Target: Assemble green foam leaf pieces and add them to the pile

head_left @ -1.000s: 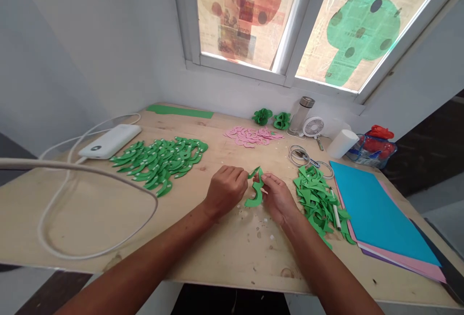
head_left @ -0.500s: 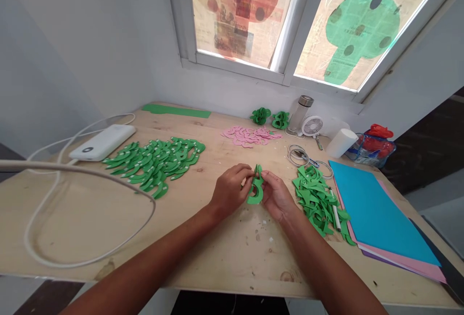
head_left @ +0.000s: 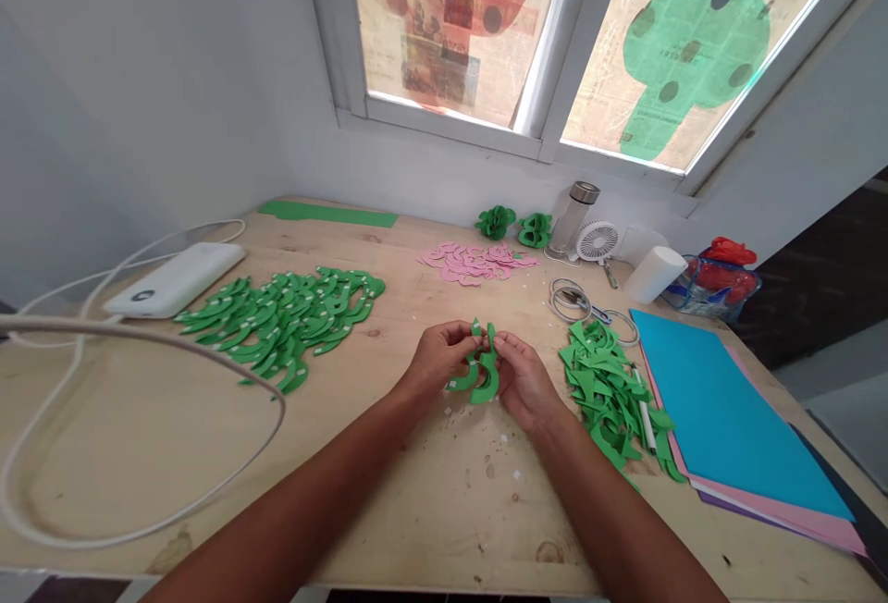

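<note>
Both hands meet over the middle of the wooden table (head_left: 173, 436). My left hand (head_left: 438, 358) pinches the top of one curved green foam petal (head_left: 463, 378). My right hand (head_left: 524, 379) pinches a second curved green petal (head_left: 487, 379) right beside it, so the two tips nearly touch. A loose heap of cut green petals (head_left: 610, 381) lies just right of my right hand. Left of my left hand, another batch of green petals with white tabs (head_left: 284, 318) is spread in rows.
Pink cut shapes (head_left: 473, 262), two green foam flowers (head_left: 514, 226), a bottle (head_left: 573, 218), a small fan (head_left: 598, 242) and scissors (head_left: 579, 300) stand behind. Blue and pink sheets (head_left: 721, 418) lie right. A power bank (head_left: 173, 280) and white cable (head_left: 131, 344) lie left.
The one green piece between the hands now shows as two curved petals, one in each hand, tips upright together. The camera has shifted, so the table contents slid slightly left.
</note>
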Demonstrator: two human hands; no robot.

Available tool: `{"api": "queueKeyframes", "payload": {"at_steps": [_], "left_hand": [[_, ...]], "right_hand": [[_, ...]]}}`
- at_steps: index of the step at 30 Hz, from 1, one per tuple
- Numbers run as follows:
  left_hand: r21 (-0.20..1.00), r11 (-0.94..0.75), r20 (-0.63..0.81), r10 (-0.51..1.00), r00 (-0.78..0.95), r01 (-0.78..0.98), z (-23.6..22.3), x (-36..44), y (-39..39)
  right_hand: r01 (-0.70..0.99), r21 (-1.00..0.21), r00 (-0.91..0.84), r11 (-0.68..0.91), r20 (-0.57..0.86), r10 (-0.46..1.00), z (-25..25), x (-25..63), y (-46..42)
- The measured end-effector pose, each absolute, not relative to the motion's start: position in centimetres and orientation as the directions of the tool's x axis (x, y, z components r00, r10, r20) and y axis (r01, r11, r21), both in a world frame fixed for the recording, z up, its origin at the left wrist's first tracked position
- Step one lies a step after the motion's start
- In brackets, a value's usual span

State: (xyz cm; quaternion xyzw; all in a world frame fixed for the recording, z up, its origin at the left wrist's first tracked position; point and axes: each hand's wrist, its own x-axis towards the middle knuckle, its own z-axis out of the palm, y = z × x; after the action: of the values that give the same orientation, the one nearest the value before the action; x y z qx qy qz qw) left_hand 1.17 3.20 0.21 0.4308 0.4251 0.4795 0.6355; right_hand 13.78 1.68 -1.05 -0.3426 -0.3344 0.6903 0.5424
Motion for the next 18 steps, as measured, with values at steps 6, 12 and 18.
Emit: {"api": "queueKeyframes", "payload": {"at_steps": [6,12,18], "left_hand": [[0.950,0.222,-0.180,0.964,0.197,-0.221,-0.7,0.4,3.6],[0.909,0.286,-0.226,0.950,0.216,-0.305,-0.9,0.3,3.2],[0.886,0.301,-0.212,0.940,0.268,-0.354,-1.0,0.1,3.2]], "right_hand": [[-0.442,-0.881,-0.143,-0.171,-0.119,0.983,-1.7,13.6,1.6],[-0.405,-0.902,-0.118,-0.148,-0.109,0.987,-1.7,13.1,1.3],[-0.349,-0.931,-0.083,-0.110,-0.086,0.993,-2.2,13.1,1.3]]}}
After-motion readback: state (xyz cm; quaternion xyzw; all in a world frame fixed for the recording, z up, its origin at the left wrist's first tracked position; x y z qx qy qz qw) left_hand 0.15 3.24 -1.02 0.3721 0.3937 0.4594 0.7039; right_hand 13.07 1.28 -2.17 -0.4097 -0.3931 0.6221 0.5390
